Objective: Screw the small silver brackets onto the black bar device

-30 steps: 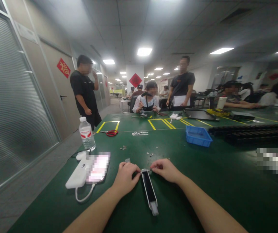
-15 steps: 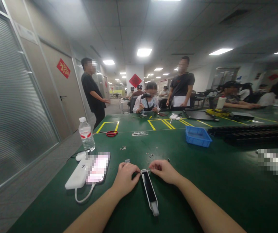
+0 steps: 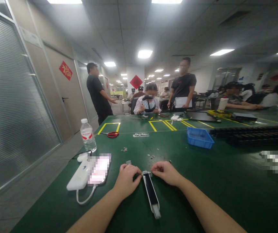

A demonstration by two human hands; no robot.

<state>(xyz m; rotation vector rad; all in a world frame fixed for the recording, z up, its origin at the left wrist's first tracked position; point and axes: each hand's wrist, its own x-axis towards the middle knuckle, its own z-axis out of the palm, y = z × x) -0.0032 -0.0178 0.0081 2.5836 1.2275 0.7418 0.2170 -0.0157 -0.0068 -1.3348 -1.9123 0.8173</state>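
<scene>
A long, narrow white frame with a black middle [image 3: 150,188] lies on the green table [image 3: 216,184], a pale grey piece [image 3: 156,211] at its near end. My left hand [image 3: 128,177] is closed, with thumb and forefinger pinched at the frame's far left corner. At the far right corner, my right hand [image 3: 165,171] is also closed in a pinch. Whatever sits between its fingertips is too small to make out. Just beyond my left hand is a small clear-grey piece [image 3: 128,162]. Small metal rings or nuts [image 3: 151,157] lie scattered past the frame.
To the left are a phone [image 3: 100,169], a white power bank [image 3: 78,177] with a cable, and a water bottle [image 3: 88,136]. Farther off lie red-handled scissors [image 3: 113,134] and a blue bin [image 3: 200,138]. Several people sit or stand beyond.
The view has shifted slightly, moving everything a little to the right and down. Both hands keep their pinch at the frame's far end.
</scene>
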